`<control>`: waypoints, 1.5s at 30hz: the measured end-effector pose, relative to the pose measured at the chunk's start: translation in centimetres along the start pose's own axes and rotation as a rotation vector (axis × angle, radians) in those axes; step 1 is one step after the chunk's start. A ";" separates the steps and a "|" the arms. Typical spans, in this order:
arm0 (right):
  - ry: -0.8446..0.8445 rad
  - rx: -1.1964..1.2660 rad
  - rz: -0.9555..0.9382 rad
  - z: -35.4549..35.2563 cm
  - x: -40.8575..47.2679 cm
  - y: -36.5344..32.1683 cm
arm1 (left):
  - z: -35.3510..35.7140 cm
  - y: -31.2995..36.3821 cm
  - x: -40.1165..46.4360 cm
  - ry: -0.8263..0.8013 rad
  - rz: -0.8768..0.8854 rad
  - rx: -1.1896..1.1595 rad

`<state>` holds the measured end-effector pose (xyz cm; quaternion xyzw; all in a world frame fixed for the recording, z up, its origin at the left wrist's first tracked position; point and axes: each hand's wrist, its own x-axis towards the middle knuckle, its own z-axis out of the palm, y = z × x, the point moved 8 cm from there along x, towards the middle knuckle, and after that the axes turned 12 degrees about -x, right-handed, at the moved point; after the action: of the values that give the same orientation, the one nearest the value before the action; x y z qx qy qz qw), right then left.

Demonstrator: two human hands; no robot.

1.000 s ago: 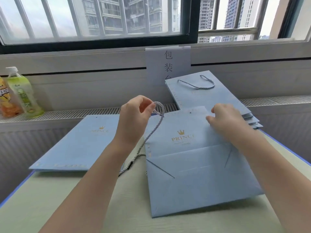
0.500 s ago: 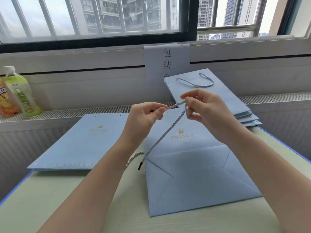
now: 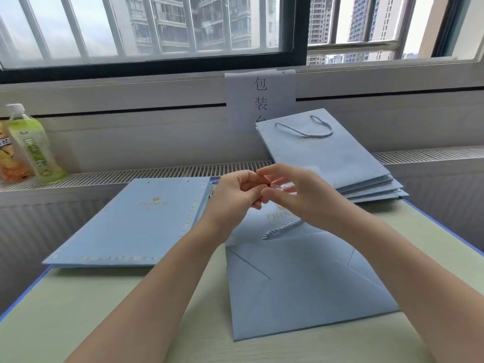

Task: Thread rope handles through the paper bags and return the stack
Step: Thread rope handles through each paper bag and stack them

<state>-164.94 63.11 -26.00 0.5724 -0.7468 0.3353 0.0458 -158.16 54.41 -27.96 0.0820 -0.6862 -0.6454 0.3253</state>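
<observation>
A flat light-blue paper bag (image 3: 301, 284) with a gold crown logo lies on the table in front of me. My left hand (image 3: 235, 197) and my right hand (image 3: 296, 195) meet just above its top edge, fingertips pinched together on a twisted blue-white rope handle (image 3: 282, 229). A short loop of the rope hangs below my right hand onto the bag; the rope's end is hidden between my fingers. A stack of bags without handles (image 3: 136, 221) lies to the left. A pile of bags with a rope handle on top (image 3: 330, 153) leans at the back right.
A green drink bottle (image 3: 34, 145) and an orange snack pack (image 3: 10, 158) stand on the radiator ledge at far left. A paper sign (image 3: 260, 98) hangs on the wall under the window. The table's blue edge (image 3: 445, 226) runs along the right.
My hands have come together over the bag's top edge. The long slack of rope that hung at the bag's left side is gone; only a short loop shows under my right hand.
</observation>
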 end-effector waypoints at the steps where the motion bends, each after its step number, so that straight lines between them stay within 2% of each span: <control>1: -0.001 -0.049 -0.012 0.5 0.0 0.0 | 0.0 -0.2 0.0 -0.006 -0.022 -0.021; 3: 0.077 -0.148 -0.018 0.2 0.0 0.1 | -0.3 -0.2 -0.1 0.033 -0.042 -0.001; 4: 0.121 -0.184 -0.024 -0.1 0.0 0.1 | -0.9 -0.3 0.0 0.088 -0.028 0.089; 7: 0.161 -0.182 -0.008 -0.9 -0.1 0.5 | -3.6 0.0 0.2 0.314 0.076 0.599; 8: 0.149 -0.178 0.005 -0.9 -0.1 0.7 | -4.3 -0.2 0.4 0.344 0.071 0.684; 9: 0.139 -0.183 0.014 -0.9 -0.1 0.8 | -4.8 -0.8 0.6 0.341 0.012 0.679; 12: 0.084 -0.253 0.028 -0.2 0.0 1.1 | -5.2 -2.8 0.6 0.285 -0.191 0.425; 16: -0.023 -0.302 0.074 1.0 -0.2 1.8 | -5.1 -3.2 0.5 0.277 -0.223 0.208; 20: -0.007 -0.298 0.095 0.5 -0.2 1.6 | -5.0 -3.4 0.7 0.250 -0.284 0.187; 25: 0.017 -0.358 0.076 -0.1 -0.3 1.5 | -4.5 -3.1 0.6 0.218 -0.211 0.368; 36: 0.216 -0.297 0.070 -1.2 0.0 1.6 | -2.9 -0.9 0.6 0.147 -0.012 0.499; 45: 0.410 -0.262 -0.129 -1.5 -0.7 -1.1 | -2.3 1.9 0.1 0.202 0.225 0.339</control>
<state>-164.22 64.39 -24.66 0.5283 -0.7209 0.3409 0.2914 -156.38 52.71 -26.28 0.1229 -0.7535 -0.4692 0.4439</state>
